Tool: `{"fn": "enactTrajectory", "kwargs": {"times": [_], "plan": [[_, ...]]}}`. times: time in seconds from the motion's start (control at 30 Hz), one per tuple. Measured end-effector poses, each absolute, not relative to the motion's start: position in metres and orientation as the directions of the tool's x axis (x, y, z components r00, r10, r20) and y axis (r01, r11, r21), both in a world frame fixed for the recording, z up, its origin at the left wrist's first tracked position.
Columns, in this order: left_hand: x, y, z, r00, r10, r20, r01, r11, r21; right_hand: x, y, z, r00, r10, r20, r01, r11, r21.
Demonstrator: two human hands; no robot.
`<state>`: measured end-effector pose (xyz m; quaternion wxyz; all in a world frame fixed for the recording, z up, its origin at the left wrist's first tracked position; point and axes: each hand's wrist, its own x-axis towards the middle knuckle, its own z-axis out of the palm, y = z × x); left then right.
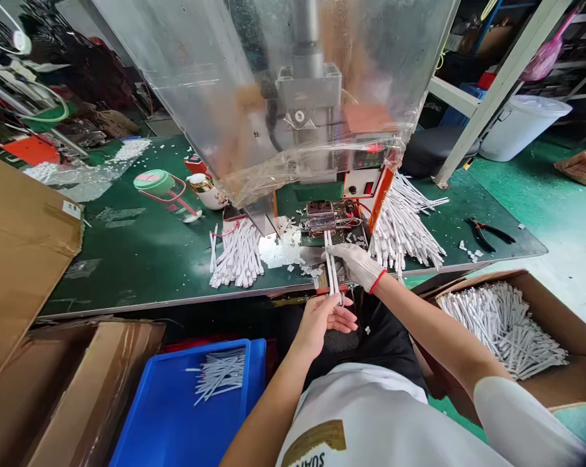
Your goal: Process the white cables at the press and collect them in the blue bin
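Note:
My left hand (323, 319), bare, pinches the near ends of two white strips (331, 269) below the table edge. My right hand (358, 264), in a white glove with a red cuff, is closed on the same strips farther up. The strips' far ends reach the small metal fixture (320, 222) of the press machine (308, 97), under a clear plastic cover. A bundle of white strips (239, 254) lies left of the fixture, and a larger pile (403, 227) lies to its right.
Pliers (490, 233) lie on the green table (141, 259) at right. A lidded bottle (169, 194) and a cup (207, 192) stand left. A blue bin (176, 415) and a cardboard box (585, 373), both holding strips, sit below. Cardboard (24, 246) rises at far left.

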<state>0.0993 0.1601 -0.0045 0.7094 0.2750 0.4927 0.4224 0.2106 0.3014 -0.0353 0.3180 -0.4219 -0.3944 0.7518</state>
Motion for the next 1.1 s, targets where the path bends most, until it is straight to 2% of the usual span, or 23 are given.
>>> {"fn": "enactTrajectory", "kwargs": {"times": [0.13,0.3,0.5,0.77,1.1], "plan": [[0.103,0.162,-0.001,0.169,0.855,-0.49,-0.347,0.517,0.783,0.207,0.306,-0.033,-0.401,0.843,-0.358,-0.139,-0.443,-0.886],[0.106,0.163,0.0,0.15,0.87,-0.47,-0.315,0.493,0.811,0.195,0.312,-0.017,-0.322,0.881,-0.348,-0.129,-0.405,-0.905],[0.112,0.162,-0.005,0.14,0.886,-0.442,-0.371,0.461,0.806,0.19,0.315,-0.01,-0.263,0.889,-0.375,-0.154,-0.423,-0.893],[0.118,0.161,-0.011,0.135,0.904,-0.407,-0.433,0.423,0.796,0.189,0.317,-0.012,-0.223,0.887,-0.405,-0.154,-0.442,-0.884],[0.116,0.163,-0.013,0.131,0.913,-0.386,-0.416,0.404,0.815,0.19,0.318,-0.022,-0.23,0.894,-0.384,-0.198,-0.429,-0.881]]}}
